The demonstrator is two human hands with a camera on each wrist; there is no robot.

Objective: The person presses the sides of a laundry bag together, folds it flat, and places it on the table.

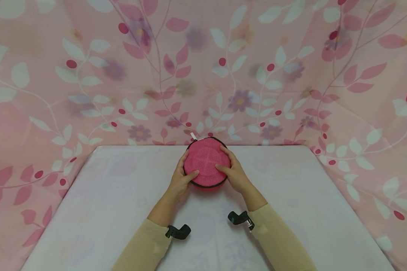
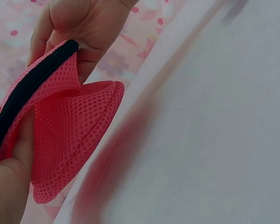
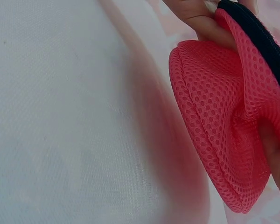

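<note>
A round pink mesh zip pouch (image 1: pixel 206 162) is held up between both hands near the far side of the table. My left hand (image 1: pixel 181 180) grips its left edge, thumb on the top face. On the opposite edge, my right hand (image 1: pixel 237 175) does the same with its thumb. A black zip band (image 2: pixel 35 88) runs round the rim, and a pale pull tab (image 1: pixel 193 136) sticks out at the back left. Below the band, the mesh body (image 3: pixel 210 107) sags and folds inward in the right wrist view. The fingers underneath are partly hidden by the pouch.
A white-covered table (image 1: pixel 129 210) lies beneath the hands, its far edge just behind the pouch. Pink floral cloth (image 1: pixel 203 71) hangs behind and along both sides. Small black devices (image 1: pixel 179 232) are strapped at both wrists.
</note>
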